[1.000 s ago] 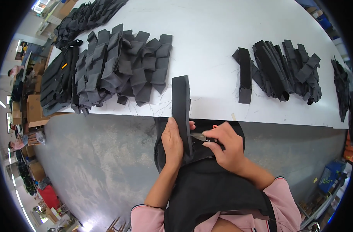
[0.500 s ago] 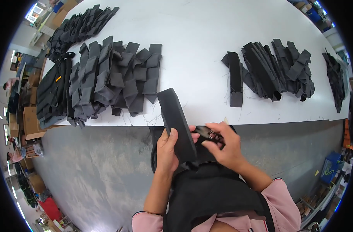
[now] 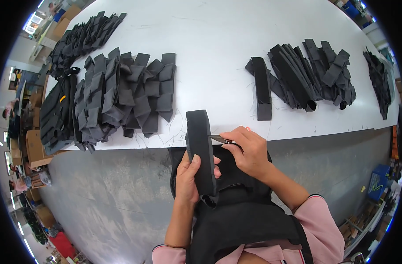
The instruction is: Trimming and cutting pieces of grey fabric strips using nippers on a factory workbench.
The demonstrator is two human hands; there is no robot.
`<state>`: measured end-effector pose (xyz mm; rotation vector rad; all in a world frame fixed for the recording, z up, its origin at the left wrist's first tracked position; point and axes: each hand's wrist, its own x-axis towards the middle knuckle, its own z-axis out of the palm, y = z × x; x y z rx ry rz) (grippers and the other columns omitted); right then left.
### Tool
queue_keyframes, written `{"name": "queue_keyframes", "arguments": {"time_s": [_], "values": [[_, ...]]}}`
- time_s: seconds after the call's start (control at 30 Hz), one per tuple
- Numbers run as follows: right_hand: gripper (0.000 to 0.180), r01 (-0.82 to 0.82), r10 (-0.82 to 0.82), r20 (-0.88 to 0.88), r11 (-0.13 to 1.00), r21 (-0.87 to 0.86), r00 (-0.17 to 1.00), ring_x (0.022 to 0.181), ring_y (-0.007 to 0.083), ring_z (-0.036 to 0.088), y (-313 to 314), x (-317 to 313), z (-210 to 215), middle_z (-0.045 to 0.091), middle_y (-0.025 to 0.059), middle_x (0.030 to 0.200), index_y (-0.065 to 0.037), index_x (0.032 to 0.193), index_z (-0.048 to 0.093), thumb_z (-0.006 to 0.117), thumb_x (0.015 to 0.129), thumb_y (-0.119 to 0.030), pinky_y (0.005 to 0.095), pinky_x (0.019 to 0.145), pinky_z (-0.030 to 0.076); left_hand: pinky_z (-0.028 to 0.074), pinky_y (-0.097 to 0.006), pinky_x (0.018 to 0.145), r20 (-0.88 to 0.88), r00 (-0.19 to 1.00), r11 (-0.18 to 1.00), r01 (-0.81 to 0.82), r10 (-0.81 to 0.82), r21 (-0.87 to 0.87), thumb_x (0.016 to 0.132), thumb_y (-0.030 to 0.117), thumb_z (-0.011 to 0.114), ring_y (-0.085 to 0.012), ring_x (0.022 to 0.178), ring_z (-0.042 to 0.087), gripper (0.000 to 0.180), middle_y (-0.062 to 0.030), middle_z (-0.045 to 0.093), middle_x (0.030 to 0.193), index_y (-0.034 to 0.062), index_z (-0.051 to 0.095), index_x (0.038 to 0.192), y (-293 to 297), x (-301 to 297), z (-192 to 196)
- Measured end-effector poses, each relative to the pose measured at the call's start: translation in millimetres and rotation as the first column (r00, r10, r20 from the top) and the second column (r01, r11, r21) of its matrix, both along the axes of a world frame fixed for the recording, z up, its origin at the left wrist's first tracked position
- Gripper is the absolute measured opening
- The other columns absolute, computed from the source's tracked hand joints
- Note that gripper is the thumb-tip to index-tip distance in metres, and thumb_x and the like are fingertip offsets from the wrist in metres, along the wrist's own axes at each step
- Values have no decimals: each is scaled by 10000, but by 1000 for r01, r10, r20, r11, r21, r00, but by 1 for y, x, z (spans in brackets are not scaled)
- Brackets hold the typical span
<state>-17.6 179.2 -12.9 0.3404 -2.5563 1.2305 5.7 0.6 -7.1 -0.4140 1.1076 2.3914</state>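
Note:
A long black fabric strip point(image 3: 199, 134) stands nearly upright in front of me, its top end over the table's near edge. My left hand point(image 3: 190, 176) grips its lower part, thumb across the front and fingers behind. The strip's bottom end curls open below that hand. In my right hand point(image 3: 250, 152) is a small pair of thread snips point(image 3: 222, 140), pinched between thumb and fingers. Their pointed blades touch or nearly touch the strip's right edge. Whether a thread lies between the blades is too small to tell.
On the white table point(image 3: 209, 66), heaps of folded dark grey strips point(image 3: 126, 92) lie left. More strips point(image 3: 293, 79) are bundled right, beside a single strip point(image 3: 262, 88). A black bag-like item point(image 3: 60, 112) rests at the far left. Loose threads litter the near edge.
The snips have come up from low in my right hand to the strip's right edge, blades pointing left. My left hand has turned the strip more upright and lowered it slightly.

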Motion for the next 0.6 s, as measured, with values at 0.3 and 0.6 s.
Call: {"name": "queue_keyframes", "arguments": {"time_s": [0.3,0.6], "values": [[229,72,-26,170,961,-267,985,637,214,601,-3,9,1,611,67,783,-55,949,663,686,728,-2,288,565,450,539,-308,632,9,1000,1000,15,-15,-4,976,231,450,-219,697,640,294,-187,645,943,7,470,1165,-1,2,0],[280,-25,59,137,972,-234,989,608,188,604,-9,3,13,552,70,800,-53,989,646,681,720,15,279,521,465,530,-279,659,7,996,982,90,-90,-165,983,234,430,-193,722,644,321,-177,644,967,2,447,1205,5,2,7]]}}
